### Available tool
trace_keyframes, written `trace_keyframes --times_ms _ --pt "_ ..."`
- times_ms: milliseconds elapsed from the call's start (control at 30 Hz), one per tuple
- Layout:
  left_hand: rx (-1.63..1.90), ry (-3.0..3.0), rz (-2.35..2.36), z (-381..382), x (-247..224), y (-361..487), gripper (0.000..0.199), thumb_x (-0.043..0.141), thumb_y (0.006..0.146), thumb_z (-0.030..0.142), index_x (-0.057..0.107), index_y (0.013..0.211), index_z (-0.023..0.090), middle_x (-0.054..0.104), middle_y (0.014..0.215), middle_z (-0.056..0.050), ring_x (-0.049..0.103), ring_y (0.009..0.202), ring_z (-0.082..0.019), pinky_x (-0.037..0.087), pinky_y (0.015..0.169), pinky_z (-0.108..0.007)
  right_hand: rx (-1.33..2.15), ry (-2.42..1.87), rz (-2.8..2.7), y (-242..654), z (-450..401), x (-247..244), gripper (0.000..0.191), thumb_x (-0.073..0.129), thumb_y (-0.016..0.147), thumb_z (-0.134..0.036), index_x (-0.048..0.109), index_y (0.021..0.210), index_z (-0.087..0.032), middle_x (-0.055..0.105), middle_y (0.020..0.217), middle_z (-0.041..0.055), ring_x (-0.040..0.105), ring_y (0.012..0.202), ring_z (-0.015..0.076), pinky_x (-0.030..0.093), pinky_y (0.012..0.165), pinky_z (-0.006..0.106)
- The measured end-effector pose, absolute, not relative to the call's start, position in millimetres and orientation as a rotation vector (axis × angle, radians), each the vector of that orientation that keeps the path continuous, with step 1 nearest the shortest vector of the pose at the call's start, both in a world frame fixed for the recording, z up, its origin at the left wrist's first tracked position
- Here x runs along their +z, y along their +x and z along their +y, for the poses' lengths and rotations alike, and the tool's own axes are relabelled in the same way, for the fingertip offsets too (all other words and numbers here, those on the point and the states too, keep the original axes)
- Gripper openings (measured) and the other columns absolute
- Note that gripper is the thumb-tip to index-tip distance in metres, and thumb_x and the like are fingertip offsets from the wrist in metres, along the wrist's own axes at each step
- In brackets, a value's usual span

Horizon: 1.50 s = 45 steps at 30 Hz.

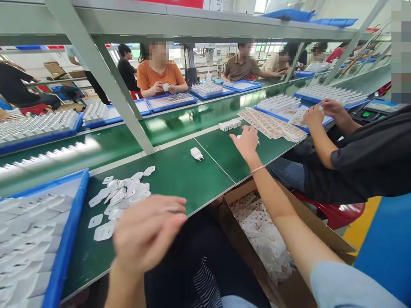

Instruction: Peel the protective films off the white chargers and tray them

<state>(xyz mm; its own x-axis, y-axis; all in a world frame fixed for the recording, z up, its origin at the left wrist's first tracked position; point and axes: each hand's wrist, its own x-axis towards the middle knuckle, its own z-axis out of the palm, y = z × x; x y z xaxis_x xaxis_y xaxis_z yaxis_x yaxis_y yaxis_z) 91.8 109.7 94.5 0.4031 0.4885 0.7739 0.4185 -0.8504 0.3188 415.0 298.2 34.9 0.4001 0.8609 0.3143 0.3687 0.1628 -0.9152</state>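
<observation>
My left hand [147,233], blurred, hangs over the table's front edge beside a loose pile of flat white covers [118,192]. Its fingers are stretched forward with the thumb slightly apart, and nothing shows in it. My right hand [247,141] reaches far over the green table [173,177], thumb spread, above a white piece [239,137] that it partly hides; small pins show at its right side. Just behind stands a short row of white plug housings [230,125]. A single white plug housing [197,154] lies on its side between my hands.
A blue tray [75,214] of white housings is at the left. Perforated sheets [269,124] lie beyond my right hand, near a co-worker's hands [316,114]. An open carton [289,256] stands below the edge. A slanted metal post [128,115] rises behind the table.
</observation>
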Motion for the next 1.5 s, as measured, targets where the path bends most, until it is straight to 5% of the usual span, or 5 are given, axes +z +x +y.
trace_keyframes --times_ms 367,567,767,1200,1500 --pt "0.955 2.461 1.192 26 -5 55 0.033 0.053 0.099 0.022 0.072 0.072 0.021 0.074 0.067 0.002 0.071 0.057 -0.01 0.056 0.056 -0.016 0.167 -1.705 -1.279 438 316 -10 0.033 0.063 0.099 -0.035 0.062 0.127 -0.018 0.063 0.131 0.0103 0.065 0.112 0.0235 0.057 0.094 0.046" --pt "1.139 1.941 1.48 20 -21 63 0.016 0.065 0.094 0.032 0.078 0.102 0.03 0.08 0.107 0.002 0.077 0.1 -0.015 0.059 0.093 -0.021 0.063 -1.662 -1.474 389 228 -7 0.056 0.082 0.076 -0.04 0.063 0.118 -0.008 0.068 0.113 0.0195 0.062 0.111 0.0353 0.047 0.102 0.057" --pt "1.243 1.434 1.309 23 -2 108 0.065 0.073 0.087 0.044 0.051 0.147 0.029 0.053 0.154 -0.008 0.05 0.144 -0.029 0.039 0.123 -0.046 0.129 -1.057 -1.529 268 99 -13 0.068 0.078 0.078 -0.036 0.048 0.137 -0.023 0.062 0.127 0.0123 0.061 0.115 0.0296 0.053 0.098 0.049" --pt "1.64 1.184 1.269 15 15 105 0.039 0.083 0.077 0.026 0.072 0.113 0.015 0.077 0.114 -0.011 0.073 0.102 -0.021 0.061 0.092 -0.034 0.43 -0.72 -1.586 203 29 -36 0.083 0.069 0.078 -0.019 0.036 0.153 -0.033 0.054 0.139 0.0133 0.054 0.132 0.0366 0.046 0.109 0.061" --pt "1.357 1.97 0.919 6 22 54 0.041 0.081 0.076 0.016 0.072 0.116 0.021 0.078 0.113 -0.01 0.074 0.106 -0.023 0.059 0.093 -0.032 1.308 -0.516 -1.528 246 67 -1 0.015 0.062 0.095 -0.032 0.072 0.105 -0.027 0.068 0.083 0.0021 0.065 0.076 0.0182 0.056 0.072 0.034"
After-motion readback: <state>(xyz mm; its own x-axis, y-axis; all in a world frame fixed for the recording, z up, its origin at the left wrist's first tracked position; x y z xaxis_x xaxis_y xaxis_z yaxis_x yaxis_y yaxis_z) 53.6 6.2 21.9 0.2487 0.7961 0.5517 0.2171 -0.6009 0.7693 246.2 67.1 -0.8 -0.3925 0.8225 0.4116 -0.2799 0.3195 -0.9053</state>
